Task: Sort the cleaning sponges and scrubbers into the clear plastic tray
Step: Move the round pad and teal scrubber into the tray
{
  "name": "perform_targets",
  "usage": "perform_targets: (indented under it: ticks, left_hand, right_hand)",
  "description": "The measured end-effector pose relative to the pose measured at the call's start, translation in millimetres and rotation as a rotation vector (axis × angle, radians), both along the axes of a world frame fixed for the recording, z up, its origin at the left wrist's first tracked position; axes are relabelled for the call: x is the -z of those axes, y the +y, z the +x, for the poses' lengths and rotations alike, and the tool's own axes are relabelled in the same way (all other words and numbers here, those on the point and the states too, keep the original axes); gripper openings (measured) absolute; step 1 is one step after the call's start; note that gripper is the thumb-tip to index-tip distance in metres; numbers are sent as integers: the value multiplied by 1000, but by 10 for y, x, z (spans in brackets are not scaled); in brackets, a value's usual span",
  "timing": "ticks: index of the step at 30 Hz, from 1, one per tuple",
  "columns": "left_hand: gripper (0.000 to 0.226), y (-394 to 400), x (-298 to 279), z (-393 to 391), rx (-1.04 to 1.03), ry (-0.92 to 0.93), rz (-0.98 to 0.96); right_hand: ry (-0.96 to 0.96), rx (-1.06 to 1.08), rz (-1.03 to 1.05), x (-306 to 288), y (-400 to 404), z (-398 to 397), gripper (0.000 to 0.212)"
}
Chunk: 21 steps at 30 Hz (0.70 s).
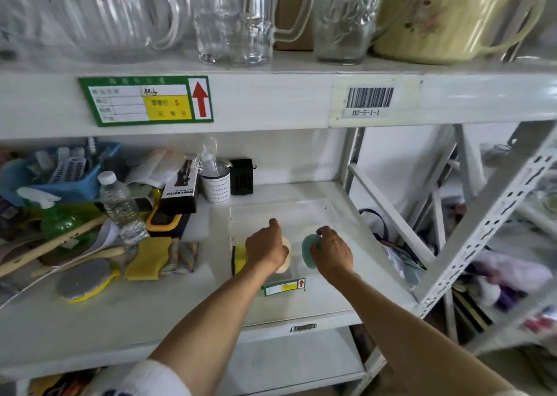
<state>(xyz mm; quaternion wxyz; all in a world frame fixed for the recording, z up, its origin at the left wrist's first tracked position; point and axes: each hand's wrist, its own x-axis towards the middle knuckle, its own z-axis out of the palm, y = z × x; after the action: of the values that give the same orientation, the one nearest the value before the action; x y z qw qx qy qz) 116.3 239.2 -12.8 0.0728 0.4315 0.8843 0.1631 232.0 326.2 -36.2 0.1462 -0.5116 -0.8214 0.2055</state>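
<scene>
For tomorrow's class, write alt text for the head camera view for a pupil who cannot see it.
Two bare hands work over a clear plastic tray on a white shelf: the left hand on a cream round sponge, the right hand gripping a teal oval scrubber. More yellow sponges lie in clutter to the left; glass mugs stand above.

Cream sponge mostly hidden under left hand.
</scene>
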Motion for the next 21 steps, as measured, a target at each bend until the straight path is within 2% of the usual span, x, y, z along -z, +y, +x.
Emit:
perform_targets:
  ticks: [8, 15, 21]
  left_hand:
    - [24, -16, 133, 8, 22, 277, -156]
    - [26, 2, 22, 44, 34, 445, -303]
    - [21, -31, 56, -33, 15, 424, -317]
  right_hand:
    - [-186, -64, 65, 64, 34, -58, 25]
    - [-249, -51, 111, 121, 52, -104, 29]
    - [-387, 11, 189, 87, 71, -105, 34]
